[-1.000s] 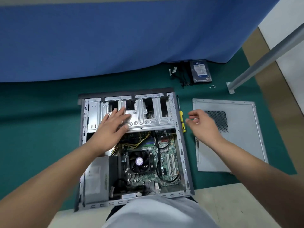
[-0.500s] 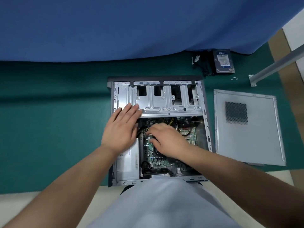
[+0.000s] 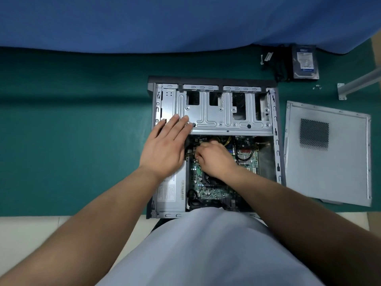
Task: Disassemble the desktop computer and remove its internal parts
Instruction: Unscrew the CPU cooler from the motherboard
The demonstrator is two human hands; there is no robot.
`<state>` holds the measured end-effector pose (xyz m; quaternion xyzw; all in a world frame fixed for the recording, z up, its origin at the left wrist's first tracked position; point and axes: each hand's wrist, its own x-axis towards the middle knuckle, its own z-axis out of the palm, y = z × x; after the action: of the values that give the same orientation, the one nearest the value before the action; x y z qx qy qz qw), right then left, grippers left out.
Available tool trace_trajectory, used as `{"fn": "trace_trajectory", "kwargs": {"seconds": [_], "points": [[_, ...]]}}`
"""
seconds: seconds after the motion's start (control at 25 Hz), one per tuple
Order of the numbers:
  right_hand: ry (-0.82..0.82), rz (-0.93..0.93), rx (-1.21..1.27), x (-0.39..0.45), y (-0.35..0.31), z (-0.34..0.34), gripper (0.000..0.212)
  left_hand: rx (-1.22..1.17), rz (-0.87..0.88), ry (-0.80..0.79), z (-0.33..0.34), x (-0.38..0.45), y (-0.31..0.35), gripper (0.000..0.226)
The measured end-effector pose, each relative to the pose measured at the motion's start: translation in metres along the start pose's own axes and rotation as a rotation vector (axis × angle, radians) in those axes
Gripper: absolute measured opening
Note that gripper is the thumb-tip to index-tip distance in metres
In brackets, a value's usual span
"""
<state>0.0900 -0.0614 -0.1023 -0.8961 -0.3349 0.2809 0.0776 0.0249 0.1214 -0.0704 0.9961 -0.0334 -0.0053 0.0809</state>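
The desktop case (image 3: 276, 141) lies open on its side on a green mat. My left hand (image 3: 165, 149) rests flat, fingers straight, on the left corner of the silver drive cage (image 3: 226, 118). My right hand (image 3: 216, 159) reaches inside over the motherboard (image 3: 208, 190), just below the cage. Its fingers are curled and pinch a cable connector beside yellow and black wires (image 3: 226, 141). The hand hides the CPU cooler. The grey power supply (image 3: 171, 193) sits at the case's lower left.
The removed side panel (image 3: 329, 162) lies right of the case. A hard drive (image 3: 305, 61), black cables (image 3: 278, 67) and loose screws (image 3: 316, 87) lie at the back right, near a metal table leg (image 3: 358, 83). A blue cloth (image 3: 144, 21) hangs behind.
My right hand came from beside the case's right edge into the case and curled its fingers over the motherboard. My left hand slid to the cage's left corner.
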Motion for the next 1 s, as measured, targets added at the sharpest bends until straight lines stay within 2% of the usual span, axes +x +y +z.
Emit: {"fn": "trace_trajectory", "kwargs": {"seconds": [0.2,0.52,1.0], "points": [[-0.013,0.06,-0.025,0.005,-0.01,-0.003,0.024,0.006,-0.005,-0.009,-0.002,0.0,0.001,0.06],[-0.01,0.171,-0.12,0.013,-0.028,0.005,0.017,0.018,-0.005,-0.012,-0.002,0.0,0.0,0.061],[-0.07,0.167,-0.152,0.01,-0.036,0.007,0.029,0.029,0.0,-0.01,-0.003,0.001,0.0,0.064]]}}
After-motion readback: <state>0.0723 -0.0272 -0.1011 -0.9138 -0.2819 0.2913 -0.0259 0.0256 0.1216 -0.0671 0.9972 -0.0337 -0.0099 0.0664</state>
